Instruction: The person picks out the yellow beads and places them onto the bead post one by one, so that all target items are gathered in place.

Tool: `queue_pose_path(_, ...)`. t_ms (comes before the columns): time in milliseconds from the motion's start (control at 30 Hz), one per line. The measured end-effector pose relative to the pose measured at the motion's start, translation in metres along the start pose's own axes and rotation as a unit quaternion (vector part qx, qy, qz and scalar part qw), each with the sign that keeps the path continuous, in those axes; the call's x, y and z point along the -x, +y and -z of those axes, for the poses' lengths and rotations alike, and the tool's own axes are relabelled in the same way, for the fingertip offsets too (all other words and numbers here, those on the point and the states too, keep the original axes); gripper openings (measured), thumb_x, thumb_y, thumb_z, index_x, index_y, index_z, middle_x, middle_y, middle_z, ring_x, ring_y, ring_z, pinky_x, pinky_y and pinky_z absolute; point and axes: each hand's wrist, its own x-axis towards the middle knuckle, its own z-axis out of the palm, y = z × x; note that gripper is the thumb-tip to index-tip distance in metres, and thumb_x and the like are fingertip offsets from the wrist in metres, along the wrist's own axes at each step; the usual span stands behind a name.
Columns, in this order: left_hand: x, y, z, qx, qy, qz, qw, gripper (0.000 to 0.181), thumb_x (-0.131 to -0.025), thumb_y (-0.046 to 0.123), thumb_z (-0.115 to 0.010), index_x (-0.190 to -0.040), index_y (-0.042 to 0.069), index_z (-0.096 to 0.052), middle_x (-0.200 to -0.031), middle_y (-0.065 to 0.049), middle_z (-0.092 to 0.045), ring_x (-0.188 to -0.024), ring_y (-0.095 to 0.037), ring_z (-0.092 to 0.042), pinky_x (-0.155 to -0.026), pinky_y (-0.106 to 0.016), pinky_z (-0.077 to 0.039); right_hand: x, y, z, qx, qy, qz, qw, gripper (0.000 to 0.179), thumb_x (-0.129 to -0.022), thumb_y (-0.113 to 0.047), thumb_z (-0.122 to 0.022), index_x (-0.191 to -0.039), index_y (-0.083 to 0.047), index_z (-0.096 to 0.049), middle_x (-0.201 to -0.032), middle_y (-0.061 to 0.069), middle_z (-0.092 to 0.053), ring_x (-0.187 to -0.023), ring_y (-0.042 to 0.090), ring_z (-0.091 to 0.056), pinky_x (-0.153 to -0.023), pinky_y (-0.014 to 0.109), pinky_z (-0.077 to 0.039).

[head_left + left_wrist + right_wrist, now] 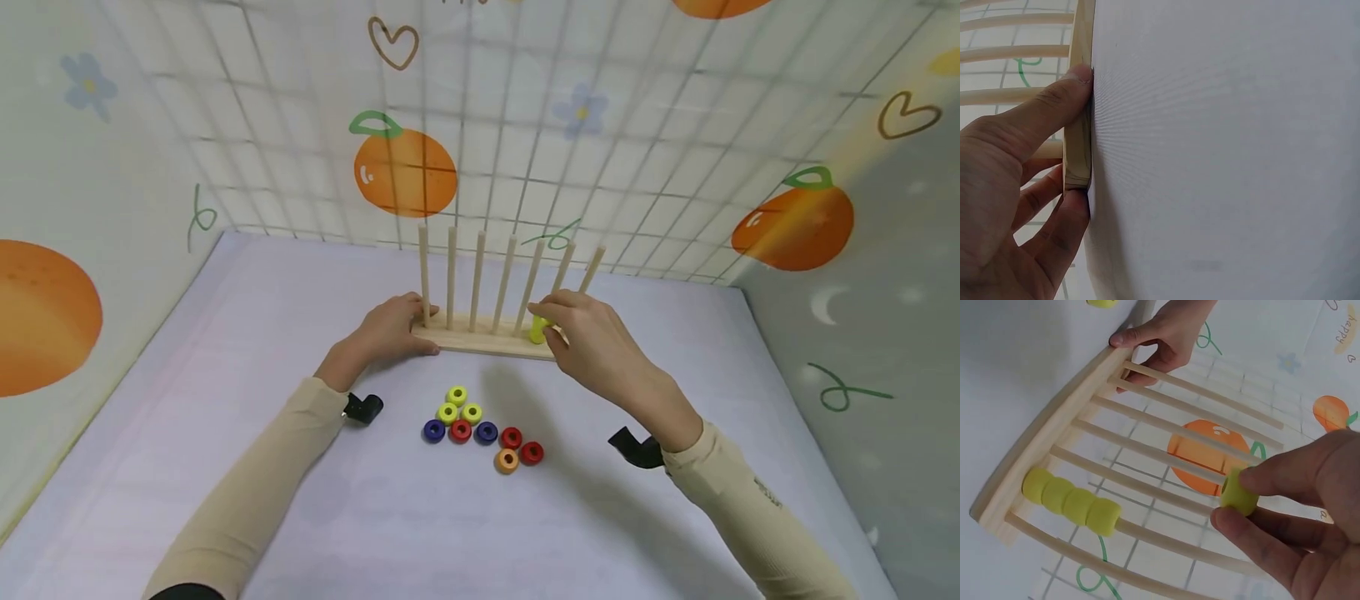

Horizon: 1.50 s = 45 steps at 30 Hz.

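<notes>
The left hand is clamped on the left end of the wooden peg rack, thumb along the front edge of its base and fingers around the end and behind. The rack runs from this hand across to the right hand, with seven upright pegs rising from the base. On the worktop, nearer the wearer than both hands and between them, lie the loose beads: three yellow beads in a small cluster, then two blue beads, three red beads and one orange bead. Just left of the right hand, four stacked yellow beads sit at the foot of the second peg from the right. The right hand has thumb and fingers together on another yellow bead, above that stack; whether the peg passes through it I cannot tell.
</notes>
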Motion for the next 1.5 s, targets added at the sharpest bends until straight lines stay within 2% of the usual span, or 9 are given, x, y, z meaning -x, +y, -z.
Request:
queue_pose_path(167, 0.0, -0.001, 0.001, -0.005, 0.0, -0.003, 1.0, 0.072, -0.077, 0.044, -0.086, -0.136, 0.009, -0.063, -0.134, -0.004, -0.058, -0.11, -0.024, -0.054, -0.088, -0.042, -0.045, -0.002, 0.002, 0.005, -0.001, 0.022, 0.0, 0.9998, 0.034, -0.084, 0.008, -0.071, -0.117, 0.003, -0.071, -0.113, 0.016, -0.068, -0.094, 0.029, -0.066, -0.07, 0.039, -0.054)
queue_pose_path(400, -0.002, -0.001, 0.001, 0.002, -0.004, -0.005, 1.0, 0.07, -0.077, 0.043, -0.086, -0.134, 0.008, -0.064, -0.137, -0.003, -0.057, -0.112, -0.024, -0.054, -0.087, -0.04, -0.044, -0.002, 0.005, 0.01, -0.003, 0.027, -0.011, 0.9996, 0.035, -0.085, 0.008, -0.07, -0.12, 0.003, -0.07, -0.115, 0.016, -0.068, -0.094, 0.029, -0.065, -0.069, 0.038, -0.053)
queue_pose_path(800, 0.003, -0.003, 0.0, -0.002, -0.001, 0.002, 1.0, 0.073, -0.077, 0.043, -0.086, -0.137, 0.009, -0.062, -0.134, -0.005, -0.058, -0.113, -0.025, -0.054, -0.087, -0.042, -0.044, -0.007, 0.01, 0.018, -0.001, 0.052, -0.005, 0.9986, 0.035, -0.085, 0.009, -0.071, -0.12, 0.003, -0.07, -0.115, 0.016, -0.067, -0.082, 0.025, -0.066, -0.063, 0.035, -0.051)
queue_pose_path(933, 0.001, -0.002, 0.0, -0.002, 0.0, -0.001, 1.0, 0.07, -0.077, 0.044, -0.086, -0.134, 0.008, -0.064, -0.135, -0.004, -0.058, -0.112, -0.024, -0.054, -0.087, -0.041, -0.044, -0.011, 0.013, 0.027, 0.002, 0.066, -0.004, 0.9978, 0.035, -0.085, 0.009, -0.07, -0.12, 0.004, -0.07, -0.113, 0.016, -0.067, -0.084, 0.027, -0.067, -0.065, 0.038, -0.053)
queue_pose_path(1100, -0.003, -0.001, -0.001, -0.007, -0.002, -0.011, 0.9999, 0.073, -0.078, 0.044, -0.085, -0.137, 0.009, -0.062, -0.133, -0.005, -0.057, -0.107, -0.023, -0.053, -0.085, -0.04, -0.044, -0.017, 0.018, 0.039, 0.014, 0.088, -0.004, 0.996, 0.035, -0.085, 0.01, -0.07, -0.12, 0.005, -0.069, -0.113, 0.017, -0.067, -0.086, 0.028, -0.067, -0.065, 0.039, -0.054)
queue_pose_path(1500, -0.001, 0.001, 0.001, -0.007, -0.006, 0.0, 1.0, 0.074, -0.078, 0.042, -0.085, -0.139, 0.009, -0.06, -0.132, -0.007, -0.057, -0.107, -0.023, -0.053, -0.084, -0.04, -0.043, -0.024, 0.024, 0.046, 0.024, 0.098, 0.002, 0.9948, 0.033, -0.087, 0.007, -0.068, -0.12, 0.005, -0.069, -0.113, 0.017, -0.067, -0.083, 0.027, -0.066, -0.063, 0.038, -0.053)
